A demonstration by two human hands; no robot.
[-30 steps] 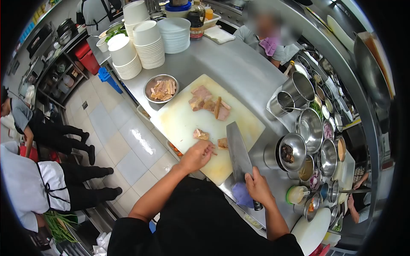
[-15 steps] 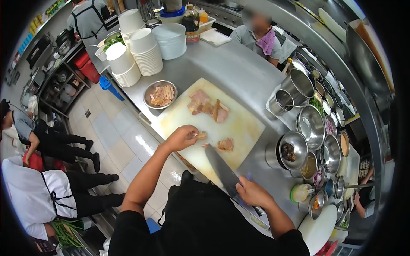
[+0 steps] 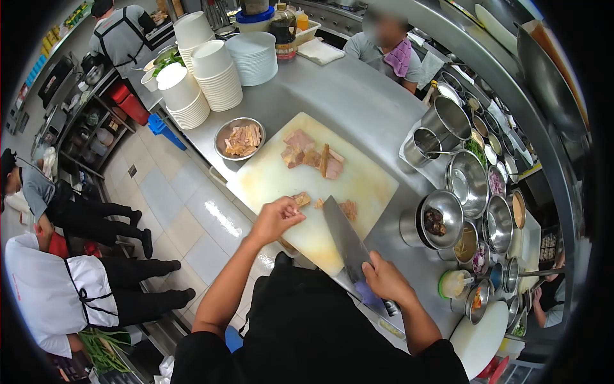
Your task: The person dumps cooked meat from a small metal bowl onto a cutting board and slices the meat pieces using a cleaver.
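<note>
In the head view, my right hand [image 3: 387, 280] is wrapped around the handle of a large kitchen knife [image 3: 347, 241]. Its broad blade slants over the near right part of a white cutting board [image 3: 268, 182]. Partly behind the blade lie cut meat pieces [image 3: 348, 208], with a small bit left of the tip. My left hand [image 3: 280, 219] is over the board's left side, fingers curled and pinched; what they hold, if anything, is hidden. Just beyond its knuckles is a small piece of meat [image 3: 302, 199]. Larger meat slices [image 3: 299, 146] lie farther up the board.
A steel bowl of meat strips [image 3: 221, 142] stands beside the board's far left corner. Stacked white bowls [image 3: 216, 73] and plates [image 3: 252, 59] are behind it. Steel pots and bowls [image 3: 465, 182] line the right side. Co-workers stand left [image 3: 57, 281] and across the counter [image 3: 384, 54].
The knife has moved right and slightly up, its blade now partly covering the cut pieces. My left hand has lowered a little, with its fingertips away from the small meat piece.
</note>
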